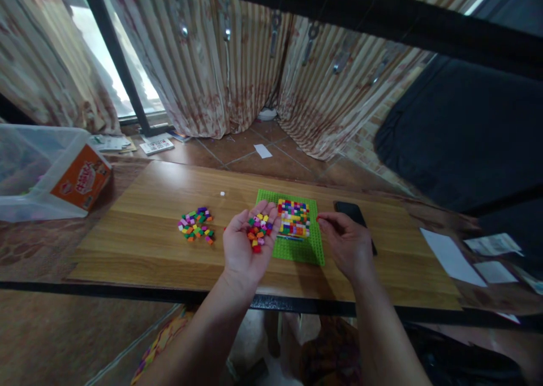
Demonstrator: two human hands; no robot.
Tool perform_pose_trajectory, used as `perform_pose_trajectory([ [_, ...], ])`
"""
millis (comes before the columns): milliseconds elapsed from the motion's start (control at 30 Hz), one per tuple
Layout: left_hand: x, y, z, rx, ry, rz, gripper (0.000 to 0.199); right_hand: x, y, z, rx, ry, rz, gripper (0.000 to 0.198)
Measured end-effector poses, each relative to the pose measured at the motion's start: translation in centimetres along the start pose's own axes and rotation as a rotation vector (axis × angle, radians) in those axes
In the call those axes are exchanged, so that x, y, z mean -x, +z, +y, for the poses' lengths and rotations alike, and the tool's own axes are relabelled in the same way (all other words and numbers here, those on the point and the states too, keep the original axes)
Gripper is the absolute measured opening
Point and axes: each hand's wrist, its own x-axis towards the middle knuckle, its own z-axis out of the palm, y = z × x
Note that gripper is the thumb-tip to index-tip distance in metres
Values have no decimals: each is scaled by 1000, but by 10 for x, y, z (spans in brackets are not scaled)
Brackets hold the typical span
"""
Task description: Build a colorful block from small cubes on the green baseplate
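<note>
My left hand (242, 256) is palm up, cupped around a heap of small coloured toy bricks (258, 228). Its fingertips are beside a block of multicoloured bricks (293, 216) built up in rows on a green baseplate (314, 250). To the right of that block, my right hand (350, 244) pinches a small red brick (318, 218) between thumb and forefinger, over the plate's right edge. A loose pile of coloured bricks (195, 225) lies on the table left of my left hand. One white brick (222, 193) sits apart behind the pile.
A black phone (354, 212) lies on the wooden table (139, 244), partly behind my right hand. At the far left stands a clear plastic bin (38, 171) with an orange label. Papers (452, 256) lie to the right, and a dark metal bar (339, 13) crosses overhead.
</note>
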Motion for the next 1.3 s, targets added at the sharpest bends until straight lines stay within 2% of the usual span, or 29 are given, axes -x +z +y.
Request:
perform_pose_trajectory([
  [167,-3,-2,0,-30,7,-9,25,-5,12,12,52,-85,-79,16],
  [367,-4,-3,1,-46,22,-37,22,-6,20,22,75,-47,-87,16],
  [567,-2,-1,1,-55,19,-24,23,-6,29,27,-122,127,-32,15],
  [833,-1,-1,1,-52,22,2,26,-6,40,16,-559,488,60,23],
  [1033,0,0,1,-57,20,0,25,-6,42,14,-660,565,82,26],
  [1167,1,1,0,-69,-6,9,29,-6,40,16,-592,546,71,26],
  [1233,1,2,0,-67,-16,4,29,-4,37,9,-447,439,107,23],
  [1300,1,2,-1,-68,-17,0,29,0,33,-5,-286,243,142,16],
])
